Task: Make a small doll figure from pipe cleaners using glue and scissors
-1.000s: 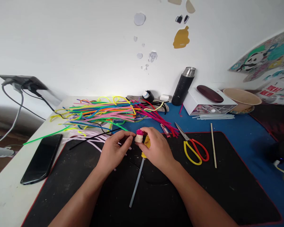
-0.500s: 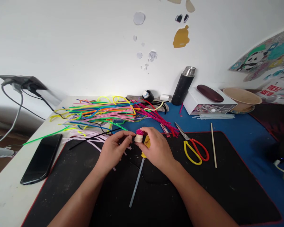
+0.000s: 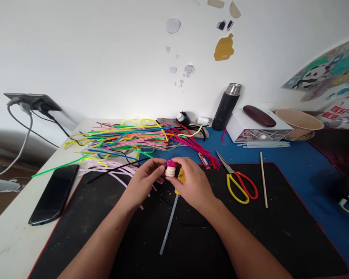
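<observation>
My right hand grips a small wound roll, cream below and magenta on top, which looks like coiled pipe cleaner. Thumb below and fingers above hold it upright over the black mat. Close at its left side, my left hand has thumb and forefinger pinched together; a tiny dark bit shows at their tips, too small to name. Partly hidden under my right hand lies a yellow glue gun, with a translucent glue stick poking out towards me.
Many coloured pipe cleaners are heaped at the back left. A black phone lies left of the mat. Scissors and a wooden stick lie right. Behind stand a flask and a white box.
The view has shifted slightly. My left fingertips have turned a little against the roll's side; my right hand keeps its grip.
</observation>
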Demonstrator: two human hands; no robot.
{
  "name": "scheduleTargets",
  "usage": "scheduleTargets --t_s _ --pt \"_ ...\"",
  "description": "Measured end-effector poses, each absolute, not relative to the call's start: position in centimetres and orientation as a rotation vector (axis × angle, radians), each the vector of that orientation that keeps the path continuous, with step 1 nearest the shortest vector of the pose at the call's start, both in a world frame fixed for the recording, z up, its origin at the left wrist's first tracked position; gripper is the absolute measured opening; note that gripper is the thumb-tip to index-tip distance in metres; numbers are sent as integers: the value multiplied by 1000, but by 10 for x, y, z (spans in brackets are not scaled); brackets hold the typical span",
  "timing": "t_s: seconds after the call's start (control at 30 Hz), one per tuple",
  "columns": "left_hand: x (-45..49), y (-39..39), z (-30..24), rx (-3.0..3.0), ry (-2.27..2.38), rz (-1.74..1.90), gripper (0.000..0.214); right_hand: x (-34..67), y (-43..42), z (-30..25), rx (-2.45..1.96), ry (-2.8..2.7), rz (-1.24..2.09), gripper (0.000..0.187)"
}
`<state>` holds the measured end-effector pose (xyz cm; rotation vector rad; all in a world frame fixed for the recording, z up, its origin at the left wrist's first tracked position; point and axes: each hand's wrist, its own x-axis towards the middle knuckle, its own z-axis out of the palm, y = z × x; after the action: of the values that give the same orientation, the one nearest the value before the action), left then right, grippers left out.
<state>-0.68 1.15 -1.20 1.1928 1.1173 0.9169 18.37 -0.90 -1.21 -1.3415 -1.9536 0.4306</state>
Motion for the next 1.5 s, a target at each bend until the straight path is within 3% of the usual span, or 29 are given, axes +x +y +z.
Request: scheduleTargets --t_s 1.5 --pt "0 8 -14 658 828 922 32 184 -10 -9 -1353 -1944 457 41"
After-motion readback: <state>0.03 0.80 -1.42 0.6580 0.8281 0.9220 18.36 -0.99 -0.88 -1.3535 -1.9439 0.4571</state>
